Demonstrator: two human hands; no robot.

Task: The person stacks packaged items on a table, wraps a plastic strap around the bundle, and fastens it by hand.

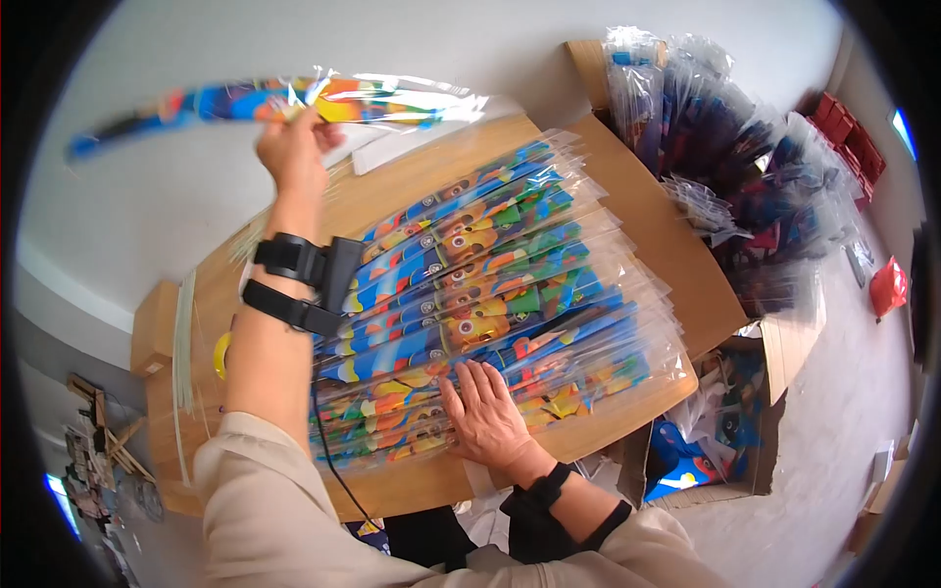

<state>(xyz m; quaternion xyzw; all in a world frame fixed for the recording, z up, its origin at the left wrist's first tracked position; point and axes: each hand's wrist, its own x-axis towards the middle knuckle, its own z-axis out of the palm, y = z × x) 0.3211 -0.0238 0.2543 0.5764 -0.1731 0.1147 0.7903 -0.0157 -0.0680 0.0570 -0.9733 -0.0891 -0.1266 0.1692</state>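
Note:
My left hand [294,152] is raised above the far left of the table, fingers closed on a long, colourful printed packet [343,102] in a clear plastic sleeve. Motion blurs the packet's left end. Overlapping rows of similar packets [470,279], printed with cartoon faces in blue, green and orange, cover the middle of the table. My right hand [488,416] lies flat with fingers stretched out on the packets nearest me. Both wrists wear black straps, and a black device with a cable sits on my left forearm.
The wooden table [221,284] has thin pale rods [183,338] along its left side. A cardboard box [152,328] adjoins that edge. Bagged goods [745,157] are heaped at the back right. An open carton [769,431] stands on the floor, with a red bag [888,288] farther off.

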